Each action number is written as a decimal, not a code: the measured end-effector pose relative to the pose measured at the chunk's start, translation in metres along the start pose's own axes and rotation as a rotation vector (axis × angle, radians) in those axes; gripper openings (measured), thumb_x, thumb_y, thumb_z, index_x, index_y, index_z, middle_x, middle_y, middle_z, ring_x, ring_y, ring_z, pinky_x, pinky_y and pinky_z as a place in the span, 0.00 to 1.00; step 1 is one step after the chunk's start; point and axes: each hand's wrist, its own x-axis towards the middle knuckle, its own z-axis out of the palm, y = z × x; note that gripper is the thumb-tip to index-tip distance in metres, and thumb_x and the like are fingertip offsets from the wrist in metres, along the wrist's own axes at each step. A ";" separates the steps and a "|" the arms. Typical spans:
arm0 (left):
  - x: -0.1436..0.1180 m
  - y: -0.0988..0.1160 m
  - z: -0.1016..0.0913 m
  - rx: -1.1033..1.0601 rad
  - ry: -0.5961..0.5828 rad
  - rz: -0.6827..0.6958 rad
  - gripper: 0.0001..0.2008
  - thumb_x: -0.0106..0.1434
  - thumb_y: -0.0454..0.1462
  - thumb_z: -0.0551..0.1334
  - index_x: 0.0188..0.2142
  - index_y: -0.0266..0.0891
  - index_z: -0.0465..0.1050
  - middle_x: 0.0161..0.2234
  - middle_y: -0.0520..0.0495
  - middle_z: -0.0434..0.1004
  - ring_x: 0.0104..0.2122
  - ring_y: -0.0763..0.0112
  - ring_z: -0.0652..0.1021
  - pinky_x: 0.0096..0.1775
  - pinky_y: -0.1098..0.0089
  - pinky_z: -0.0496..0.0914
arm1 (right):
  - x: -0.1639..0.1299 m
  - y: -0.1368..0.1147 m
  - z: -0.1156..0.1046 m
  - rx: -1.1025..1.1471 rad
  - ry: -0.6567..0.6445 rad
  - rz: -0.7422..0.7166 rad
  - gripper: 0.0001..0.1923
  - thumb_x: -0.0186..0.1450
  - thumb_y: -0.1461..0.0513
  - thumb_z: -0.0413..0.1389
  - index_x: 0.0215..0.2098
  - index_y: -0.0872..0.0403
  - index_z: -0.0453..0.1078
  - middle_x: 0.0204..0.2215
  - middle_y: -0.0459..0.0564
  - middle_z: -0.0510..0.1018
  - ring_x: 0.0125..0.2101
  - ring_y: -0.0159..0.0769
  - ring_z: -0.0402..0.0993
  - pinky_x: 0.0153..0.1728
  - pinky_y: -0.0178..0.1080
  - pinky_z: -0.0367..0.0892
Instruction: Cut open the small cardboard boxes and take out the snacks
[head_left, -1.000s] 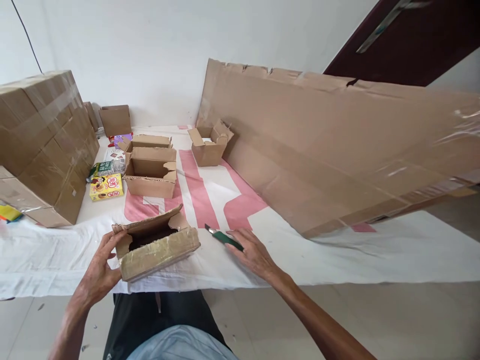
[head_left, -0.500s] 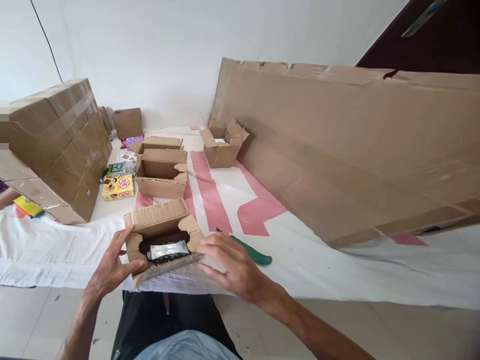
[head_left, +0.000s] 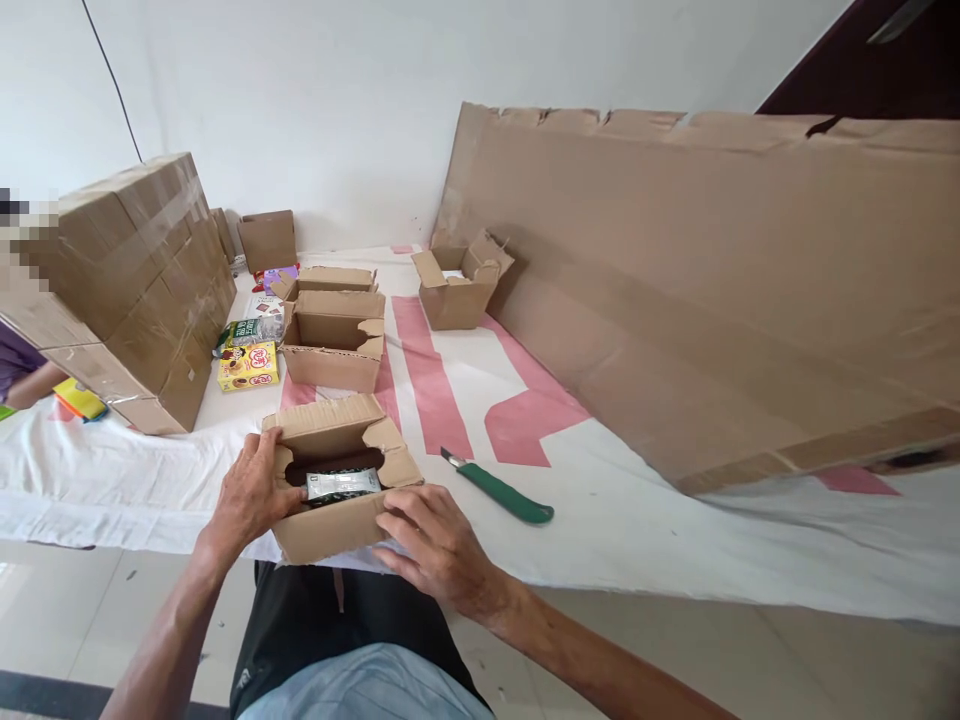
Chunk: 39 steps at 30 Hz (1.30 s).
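Close to the table's front edge stands a small open cardboard box (head_left: 337, 528), its front flap folded outward and down. Inside lies a silver and black packet (head_left: 343, 485). My left hand (head_left: 251, 490) grips the box's left side, with the thumb over the rim and the fingers along the outer side. At the front right corner, my right hand (head_left: 442, 545) has its curled fingers on the front flap and its thumb lower down. A green-handled utility knife (head_left: 502, 490) lies on the cloth beyond my right hand, blade pointing away to the left.
Behind are another open box (head_left: 334, 370), a yellow snack box (head_left: 249, 367) and a box by the wall panel (head_left: 454, 305). A stack of taped cartons (head_left: 169, 290) stands left, and a large cardboard sheet (head_left: 675, 280) leans right. Another person's arm (head_left: 34, 385) shows far left.
The front flap has swung outward and down, showing its flat face. My right hand has moved slightly left and down along it. The view has shifted a little, and the whole knife now shows.
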 end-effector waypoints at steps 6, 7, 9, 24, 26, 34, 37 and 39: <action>0.008 0.043 0.003 0.353 0.036 -0.136 0.19 0.62 0.29 0.59 0.54 0.38 0.67 0.49 0.35 0.74 0.45 0.48 0.83 0.42 0.56 0.76 | 0.056 0.005 -0.025 0.154 -0.312 0.003 0.14 0.78 0.54 0.55 0.50 0.54 0.77 0.42 0.55 0.84 0.42 0.44 0.76 0.46 0.45 0.71; 0.009 0.043 0.002 0.341 0.031 -0.137 0.19 0.63 0.28 0.58 0.54 0.37 0.68 0.49 0.34 0.75 0.44 0.47 0.83 0.42 0.55 0.76 | 0.066 0.007 -0.028 0.142 -0.396 -0.002 0.14 0.78 0.54 0.54 0.47 0.54 0.78 0.39 0.53 0.84 0.40 0.43 0.76 0.45 0.44 0.70; 0.010 0.035 -0.005 0.246 0.010 -0.127 0.20 0.63 0.29 0.57 0.55 0.37 0.69 0.49 0.34 0.77 0.45 0.46 0.83 0.44 0.52 0.77 | 0.083 0.009 -0.031 0.110 -0.558 -0.019 0.15 0.79 0.55 0.54 0.41 0.53 0.79 0.35 0.51 0.84 0.36 0.41 0.75 0.43 0.44 0.67; -0.010 0.038 -0.026 0.359 -0.153 0.314 0.06 0.65 0.30 0.66 0.41 0.36 0.80 0.54 0.33 0.80 0.57 0.45 0.79 0.64 0.42 0.65 | 0.118 0.016 -0.017 0.014 -0.834 -0.139 0.29 0.79 0.53 0.52 0.22 0.53 0.78 0.21 0.52 0.81 0.23 0.40 0.75 0.33 0.43 0.62; -0.009 0.040 -0.023 0.376 -0.141 0.252 0.15 0.63 0.38 0.72 0.48 0.36 0.79 0.61 0.30 0.75 0.58 0.39 0.77 0.61 0.39 0.66 | 0.113 0.023 -0.021 -0.037 -0.770 -0.161 0.28 0.77 0.49 0.56 0.23 0.53 0.79 0.22 0.54 0.81 0.28 0.44 0.78 0.37 0.45 0.65; -0.018 -0.006 -0.023 0.093 -0.093 0.217 0.50 0.57 0.59 0.75 0.72 0.42 0.63 0.73 0.30 0.62 0.70 0.33 0.65 0.64 0.35 0.64 | 0.056 0.053 -0.045 -0.063 -0.354 -0.046 0.12 0.76 0.57 0.58 0.38 0.53 0.79 0.40 0.57 0.83 0.41 0.48 0.78 0.41 0.48 0.73; -0.020 -0.020 -0.017 -0.008 -0.110 0.199 0.55 0.57 0.59 0.75 0.76 0.46 0.55 0.75 0.30 0.56 0.73 0.33 0.60 0.66 0.32 0.61 | 0.034 0.051 -0.038 0.048 -0.121 0.081 0.11 0.77 0.61 0.54 0.48 0.53 0.78 0.45 0.57 0.82 0.45 0.47 0.78 0.46 0.49 0.75; -0.020 -0.028 -0.012 -0.073 -0.127 0.205 0.58 0.56 0.60 0.75 0.78 0.48 0.50 0.77 0.30 0.52 0.74 0.33 0.58 0.67 0.30 0.59 | 0.021 0.049 -0.029 0.113 0.000 0.192 0.11 0.77 0.61 0.54 0.52 0.52 0.77 0.46 0.56 0.81 0.47 0.47 0.79 0.48 0.49 0.76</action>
